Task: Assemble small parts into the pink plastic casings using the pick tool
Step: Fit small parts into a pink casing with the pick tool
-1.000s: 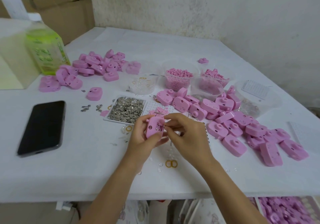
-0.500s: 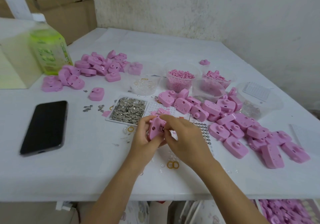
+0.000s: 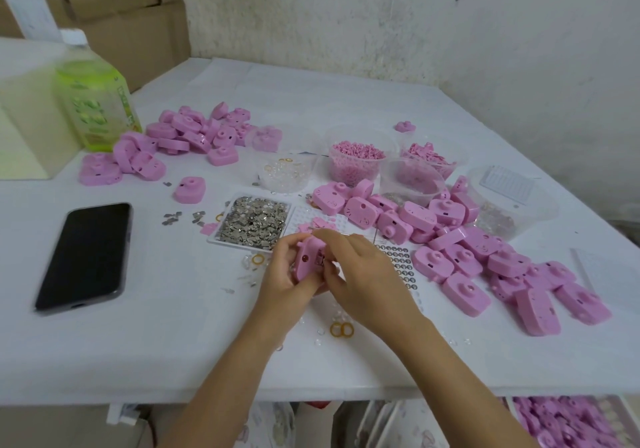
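Over the surface (image 3: pixel 166 330), left hand (image 3: pixel 284 274) grips a casing (image 3: pixel 306 263), right hand (image 3: pixel 363 274) pinches the pick (image 3: pixel 330 232), seemingly seating a part (image 3: pixel 320 259); next, steady pressure.

Phone (image 3: pixel 83 257) left, casing pile (image 3: pixel 485 260) right.

1. You are wearing one wide-angle camera on your head; it is looking forward and down across the white table (image 3: pixel 156 326) from above its near edge.
2. It is facing the far wall (image 3: pixel 415 25), which is filling the upper part of the frame.
3. It is sitting close to your left hand (image 3: pixel 282 281) and right hand (image 3: pixel 370 274), which are meeting just below centre frame, forearms entering from the bottom edge.
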